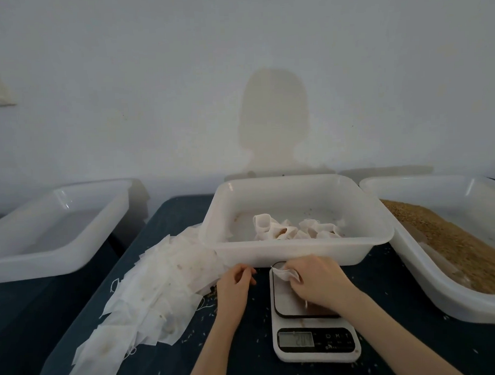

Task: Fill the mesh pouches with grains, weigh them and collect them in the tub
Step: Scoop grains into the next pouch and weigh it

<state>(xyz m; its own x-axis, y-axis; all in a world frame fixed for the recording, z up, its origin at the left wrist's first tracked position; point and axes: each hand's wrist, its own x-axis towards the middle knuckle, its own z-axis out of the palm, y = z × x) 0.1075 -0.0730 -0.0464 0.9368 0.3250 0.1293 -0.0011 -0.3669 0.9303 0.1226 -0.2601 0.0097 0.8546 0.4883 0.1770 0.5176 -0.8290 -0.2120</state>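
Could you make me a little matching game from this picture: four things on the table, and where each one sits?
Things:
1. scale
2. grain tub
3. empty pouches
4. middle tub

Places:
A. far right
B. left of the hands, spread flat
C. under the right hand
D. behind the scale, holding filled pouches

Pairs: 1-C, 2-A, 3-B, 4-D

2 bare forearms (215, 342), no sleeves; hands (235, 283) ungloved, without rings.
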